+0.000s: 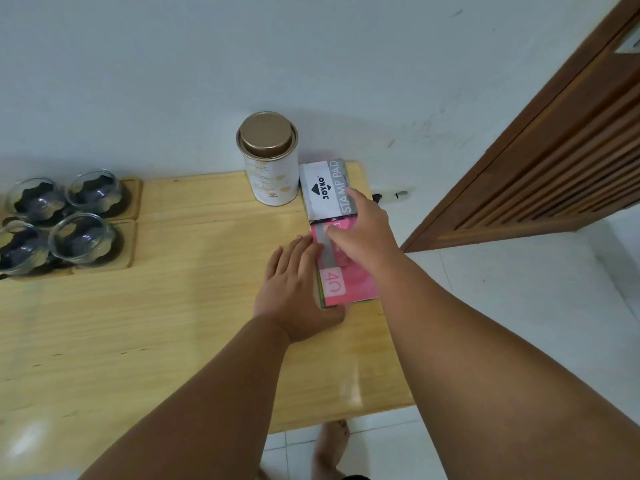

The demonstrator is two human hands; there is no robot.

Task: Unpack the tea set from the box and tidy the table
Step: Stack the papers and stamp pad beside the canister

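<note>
On the wooden table [173,323], the left hand [294,285] lies flat, its straight fingers pressed against the side of a pink pack [346,282]. The right hand [363,233] rests on top with its fingers spread. Its thumb is on the pink pack and one finger is on the stamp pad box [323,192]. A white tin [272,168] with a gold lid stands just beside that box. Four glass cups [83,237] sit on wooden coasters [133,199] far left.
</note>
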